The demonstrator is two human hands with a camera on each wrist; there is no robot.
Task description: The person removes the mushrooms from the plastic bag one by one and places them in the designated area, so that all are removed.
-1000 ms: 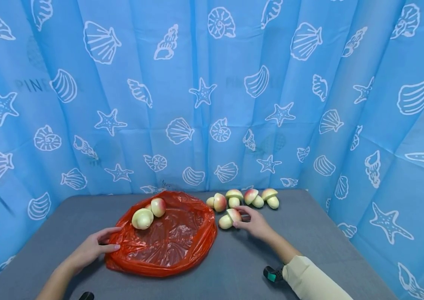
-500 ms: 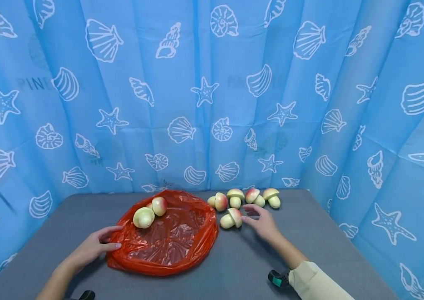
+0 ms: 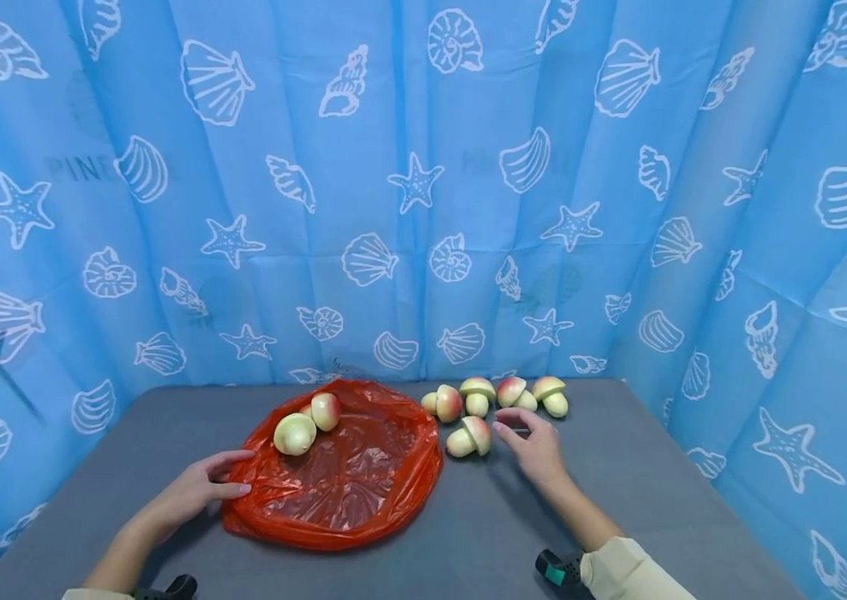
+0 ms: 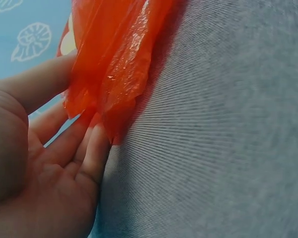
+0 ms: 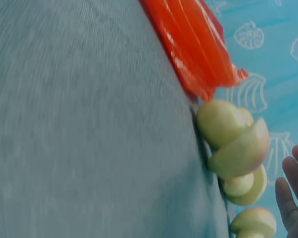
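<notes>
A red plastic bag [image 3: 423, 479] lies spread wide on the grey table, its mouth facing up. Two mushrooms [image 3: 294, 434], pale with reddish caps, rest inside at the upper left. At the bag's left rim, my left hand [image 3: 191, 496] holds the plastic between thumb and fingers; the left wrist view shows the thumb [image 4: 49, 79] on one side and the fingers behind. My right hand [image 3: 536, 450] is just right of the nearest loose mushroom [image 3: 468, 437], apart from it and holding nothing. That mushroom [image 5: 241, 148] lies on its side by the bag.
Behind it, several more mushrooms [image 3: 478, 397] stand or lie in a row along the table's back edge. A blue curtain [image 3: 423, 208] with white shells hangs behind and to the right. Each wrist wears a black strapped device [image 3: 560, 570].
My right hand has let go of the nearest mushroom and drawn a little to the right. The left hand stays at the bag's rim. The whole head view has shifted slightly.
</notes>
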